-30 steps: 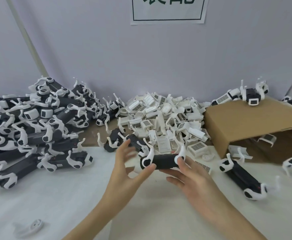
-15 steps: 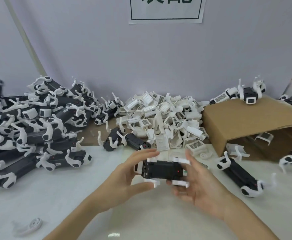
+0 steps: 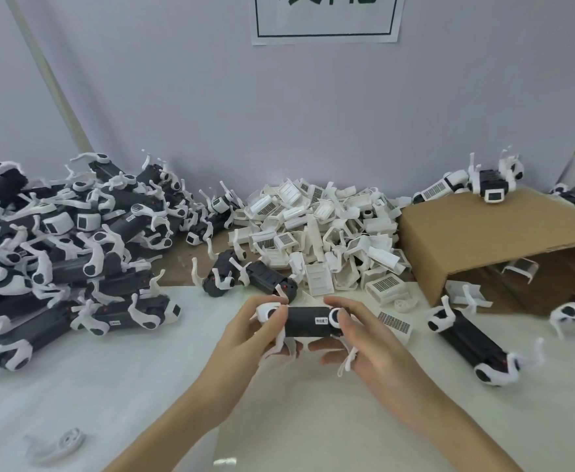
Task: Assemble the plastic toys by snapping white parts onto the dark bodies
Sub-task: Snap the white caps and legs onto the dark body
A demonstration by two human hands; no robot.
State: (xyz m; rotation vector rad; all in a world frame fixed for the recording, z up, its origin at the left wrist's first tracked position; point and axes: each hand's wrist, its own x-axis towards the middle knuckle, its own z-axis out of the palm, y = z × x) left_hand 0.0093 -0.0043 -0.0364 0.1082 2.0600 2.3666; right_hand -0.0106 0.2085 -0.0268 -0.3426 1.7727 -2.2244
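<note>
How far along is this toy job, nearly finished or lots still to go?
A big pile of finished toys lies at left. Both hands, left hand and right hand, hold one dark body with white legs already fitted. The heap of loose white parts suggests plenty remains.

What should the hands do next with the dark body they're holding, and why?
Probably reach the right hand to the pile of white parts for a piece. Both hands grip the dark body, the left hand at its other end; white legs already sit on both ends, but no white grille part shows on it in this view.
</note>
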